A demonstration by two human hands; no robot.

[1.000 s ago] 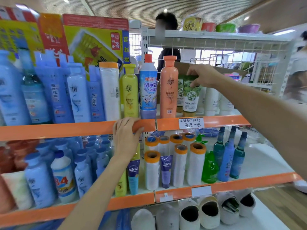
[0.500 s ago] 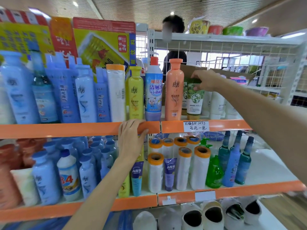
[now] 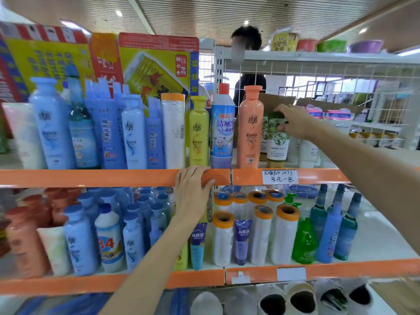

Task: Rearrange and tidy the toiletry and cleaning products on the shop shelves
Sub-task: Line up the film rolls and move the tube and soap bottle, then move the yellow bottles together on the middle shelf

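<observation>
Shop shelving seen from the front, two orange-edged tiers. Right hand (image 3: 293, 121) grips the top of a green-labelled tube (image 3: 276, 142) marked "WARM VANILLA", standing on the upper shelf just right of the peach shampoo bottle (image 3: 250, 128); fingers curl over the tube's upper edge. Left hand (image 3: 193, 189) is closed around the orange shelf rail (image 3: 113, 178) of the upper tier, fingers over its top, thumb along its lower edge, below the yellow shampoo bottle (image 3: 198, 130). A blue toilet-cleaner bottle (image 3: 222, 128) stands between the yellow and peach bottles. A handwritten price label (image 3: 279, 176) sits on the rail to the right. On the lower shelf, white film rolls (image 3: 284, 235) with orange caps stand upright.
</observation>
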